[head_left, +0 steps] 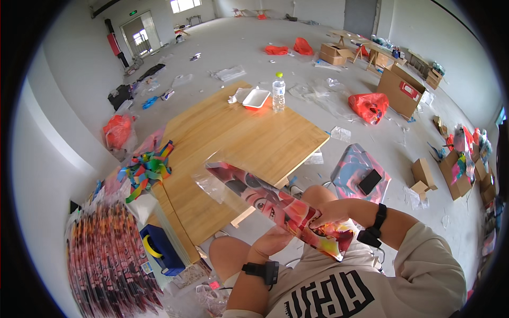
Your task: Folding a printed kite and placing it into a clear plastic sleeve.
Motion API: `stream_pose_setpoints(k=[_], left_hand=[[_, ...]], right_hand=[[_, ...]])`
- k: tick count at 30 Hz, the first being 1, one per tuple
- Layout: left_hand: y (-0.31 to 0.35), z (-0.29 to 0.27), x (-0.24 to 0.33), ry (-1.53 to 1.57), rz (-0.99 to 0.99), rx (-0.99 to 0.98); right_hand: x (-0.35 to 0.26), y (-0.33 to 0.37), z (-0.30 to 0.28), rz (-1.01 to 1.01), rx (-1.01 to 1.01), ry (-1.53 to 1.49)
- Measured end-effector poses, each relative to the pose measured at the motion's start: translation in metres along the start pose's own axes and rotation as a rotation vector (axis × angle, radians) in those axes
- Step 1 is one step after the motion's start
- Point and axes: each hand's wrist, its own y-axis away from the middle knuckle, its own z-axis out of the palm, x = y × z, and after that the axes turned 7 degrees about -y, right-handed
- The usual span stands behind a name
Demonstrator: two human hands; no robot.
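Observation:
A long, flat printed packet (257, 199) with a red, black and yellow cartoon face slants across my lap. Clear plastic film (209, 188) juts out past its far left end, over the table edge. My left hand (273, 241) grips the packet's lower edge near the middle, its fingertips partly hidden beneath. My right hand (334, 211) is closed on the nearer right part, thumb pressed on the printed face. At the left stands a thick row of similar printed packets (111, 254), beside a blue tape dispenser (165, 253) with a yellow roll.
Before me is a wooden table (228, 132) bearing a water bottle (278, 93), a white tray (256, 98) and rainbow ribbons (151, 167). A phone (370, 182) lies on a patterned stool (347, 164) at right. Cardboard boxes (397, 90) and red bags (368, 107) sit farther off.

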Motion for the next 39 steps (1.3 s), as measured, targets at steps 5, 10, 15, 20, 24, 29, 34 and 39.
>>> stream_pose_setpoints(k=[5, 10, 15, 20, 24, 29, 34, 39], left_hand=[[-0.006, 0.001, -0.001, 0.131, 0.038, 0.197], [-0.017, 0.011, -0.003, -0.316, 0.118, 0.235], [-0.019, 0.007, -0.011, -0.610, 0.001, 0.385], [-0.021, 0.013, -0.009, -0.671, -0.005, 0.434], [-0.020, 0.011, -0.008, -0.681, -0.006, 0.438], [-0.021, 0.007, -0.012, -0.646, 0.034, 0.454], [-0.022, 0.003, -0.014, -0.625, 0.060, 0.447], [-0.024, 0.004, -0.017, -0.597, 0.043, 0.441]], right_hand=[[0.005, -0.014, 0.002, -0.081, 0.117, 0.117], [0.031, -0.048, 0.000, -0.246, 0.167, -0.080], [0.022, -0.051, 0.009, -0.322, 0.203, -0.296], [0.015, -0.038, 0.013, -0.282, 0.229, -0.345], [0.013, -0.038, 0.017, -0.285, 0.252, -0.350], [0.016, -0.042, 0.018, -0.281, 0.212, -0.483], [0.013, -0.034, 0.024, -0.343, 0.159, -0.627], [0.022, -0.037, 0.017, -0.333, 0.140, -0.651]])
